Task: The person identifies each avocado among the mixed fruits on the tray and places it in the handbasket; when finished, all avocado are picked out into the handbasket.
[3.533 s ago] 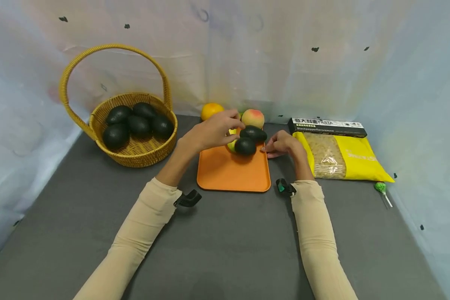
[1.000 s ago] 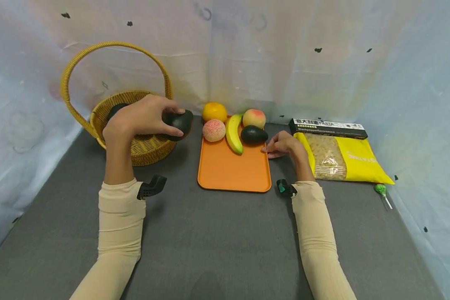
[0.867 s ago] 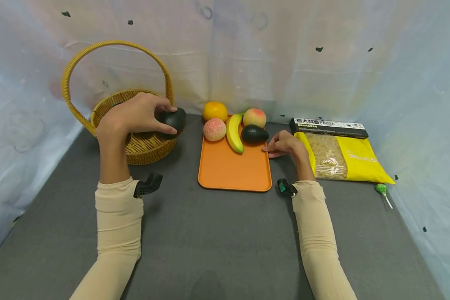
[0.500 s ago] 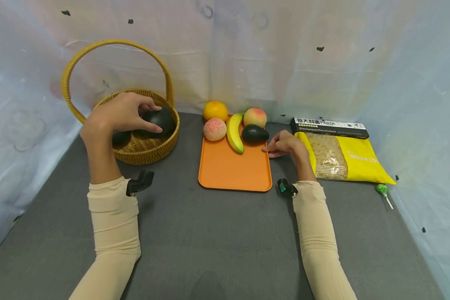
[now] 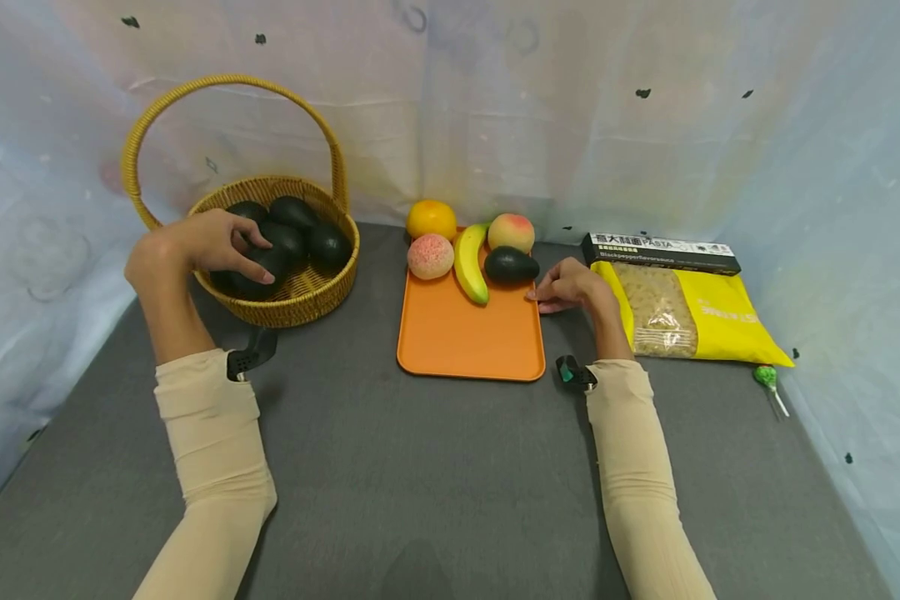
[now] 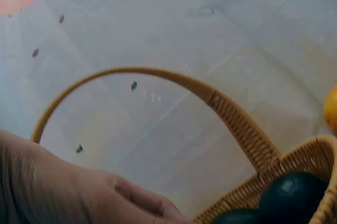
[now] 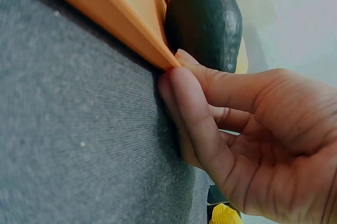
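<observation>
My left hand [image 5: 202, 237] is over the near left of the wicker basket [image 5: 300, 308], its thumb and fingers curled round a dark green avocado [image 5: 255, 287]. Several more avocados [image 5: 328, 247] lie in the basket. In the left wrist view only the back of that hand [image 6: 89, 192] shows, its fingertips out of frame. My right hand [image 5: 566, 286] pinches the right rim of the orange tray [image 5: 468, 350]; the right wrist view shows thumb and forefinger on that rim. On the tray are one avocado [image 5: 512, 266], a banana [image 5: 469, 265] and a speckled pink fruit [image 5: 430, 257].
A peach [image 5: 511, 232] and an orange [image 5: 431, 219] sit at the tray's back edge. To the right lie a black pasta box [image 5: 660, 254] and a yellow pasta bag [image 5: 720, 317], with a green lollipop [image 5: 767, 377] beyond. A tall handle [image 5: 228, 80] arches over the basket.
One avocado has gone from the tray, carried leftward in my left hand and lowered into the basket's near left side. My right hand has stayed at the tray's rim.
</observation>
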The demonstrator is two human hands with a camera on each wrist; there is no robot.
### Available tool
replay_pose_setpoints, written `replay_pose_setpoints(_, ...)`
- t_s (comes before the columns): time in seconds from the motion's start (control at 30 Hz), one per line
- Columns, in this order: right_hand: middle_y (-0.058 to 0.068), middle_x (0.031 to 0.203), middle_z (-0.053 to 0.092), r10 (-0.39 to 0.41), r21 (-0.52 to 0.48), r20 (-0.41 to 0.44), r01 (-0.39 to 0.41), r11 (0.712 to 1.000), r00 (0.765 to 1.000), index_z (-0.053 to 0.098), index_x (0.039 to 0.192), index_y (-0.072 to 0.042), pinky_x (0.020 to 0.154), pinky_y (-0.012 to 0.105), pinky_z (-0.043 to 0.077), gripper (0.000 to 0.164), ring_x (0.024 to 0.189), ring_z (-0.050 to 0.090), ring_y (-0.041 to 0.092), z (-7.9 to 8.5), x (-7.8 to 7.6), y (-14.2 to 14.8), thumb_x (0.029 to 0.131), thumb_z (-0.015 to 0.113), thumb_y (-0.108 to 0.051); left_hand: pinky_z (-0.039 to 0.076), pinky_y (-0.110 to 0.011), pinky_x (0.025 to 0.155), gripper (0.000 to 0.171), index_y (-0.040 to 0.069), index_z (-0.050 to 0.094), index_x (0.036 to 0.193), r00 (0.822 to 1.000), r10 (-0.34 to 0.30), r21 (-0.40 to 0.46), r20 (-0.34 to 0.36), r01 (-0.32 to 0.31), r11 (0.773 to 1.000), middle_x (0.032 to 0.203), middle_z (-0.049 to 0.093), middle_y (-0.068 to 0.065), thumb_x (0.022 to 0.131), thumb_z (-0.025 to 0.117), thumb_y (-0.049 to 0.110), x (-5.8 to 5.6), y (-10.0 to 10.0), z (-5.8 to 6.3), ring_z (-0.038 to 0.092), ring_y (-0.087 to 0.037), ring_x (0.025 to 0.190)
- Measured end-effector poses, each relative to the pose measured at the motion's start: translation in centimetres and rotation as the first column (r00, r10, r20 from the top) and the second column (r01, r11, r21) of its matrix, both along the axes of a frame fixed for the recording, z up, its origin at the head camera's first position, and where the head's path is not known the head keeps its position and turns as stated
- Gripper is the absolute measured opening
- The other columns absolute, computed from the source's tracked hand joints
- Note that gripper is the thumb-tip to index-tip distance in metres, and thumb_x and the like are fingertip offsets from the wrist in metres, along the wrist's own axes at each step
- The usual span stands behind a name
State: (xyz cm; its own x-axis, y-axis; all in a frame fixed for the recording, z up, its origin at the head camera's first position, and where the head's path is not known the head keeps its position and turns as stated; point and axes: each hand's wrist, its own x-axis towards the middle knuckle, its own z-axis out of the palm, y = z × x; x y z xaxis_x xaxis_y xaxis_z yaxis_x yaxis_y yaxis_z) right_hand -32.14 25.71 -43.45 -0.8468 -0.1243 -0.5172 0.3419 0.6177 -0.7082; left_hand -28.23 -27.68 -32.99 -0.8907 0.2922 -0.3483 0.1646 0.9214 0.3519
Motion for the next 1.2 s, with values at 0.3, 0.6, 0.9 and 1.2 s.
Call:
replay_pose_setpoints(0.3,0.002,0.079,0.072,-0.010,-0.001,0.002,0.010,1.000,1.000,0.073,0.105,0.002,0.071,0.026,0.063,0.024,0.066,0.074,0.009,0.2,0.0,0.2,0.094,0.080,-0.017,0.047,-0.060,0.097,0.062,0.004,0.060,0.136,0.994,-0.006,-0.009,0.111,0.007,1.000,0.139,0.052,-0.031,0.091,0.082,0.041,-0.5,-0.2,-0.8,0.053,-0.042,0.122)
replay_pose_setpoints(0.6,0.000,0.078,0.074,-0.005,0.005,-0.006,0.005,1.000,1.000,0.075,0.108,0.003,0.071,0.026,0.063,0.025,0.066,0.075,0.009,0.2,0.0,0.2,0.094,0.079,-0.017,0.048,-0.053,0.094,0.053,-0.001,0.063,0.133,0.992,0.048,0.003,0.117,-0.048,0.999,0.127,0.057,-0.027,0.092,0.082,0.027,-0.7,-0.4,-1.1,0.053,-0.039,0.112)
replay_pose_setpoints(0.9,0.001,0.081,0.074,0.011,0.005,-0.002,-0.011,1.000,1.000,0.074,0.109,0.005,0.071,0.025,0.063,0.028,0.066,0.075,0.008,0.5,-0.1,0.2,0.094,0.079,-0.018,0.048,-0.051,0.091,0.055,-0.003,0.060,0.135,0.990,0.065,0.025,0.122,-0.068,0.997,0.108,0.060,-0.020,0.092,0.082,0.024,-0.7,-0.6,-1.1,0.054,-0.035,0.101)
replay_pose_setpoints(1.2,0.001,0.080,0.076,-0.012,-0.001,0.010,0.012,1.000,1.000,0.076,0.110,0.003,0.072,0.027,0.064,0.026,0.066,0.076,0.010,0.0,-0.1,0.1,0.093,0.080,-0.017,0.041,-0.072,0.106,0.065,-0.003,0.055,0.143,0.992,0.070,-0.027,0.108,-0.068,0.997,0.144,0.049,-0.037,0.094,0.080,0.031,-0.4,-1.1,-1.2,0.048,-0.054,0.130)
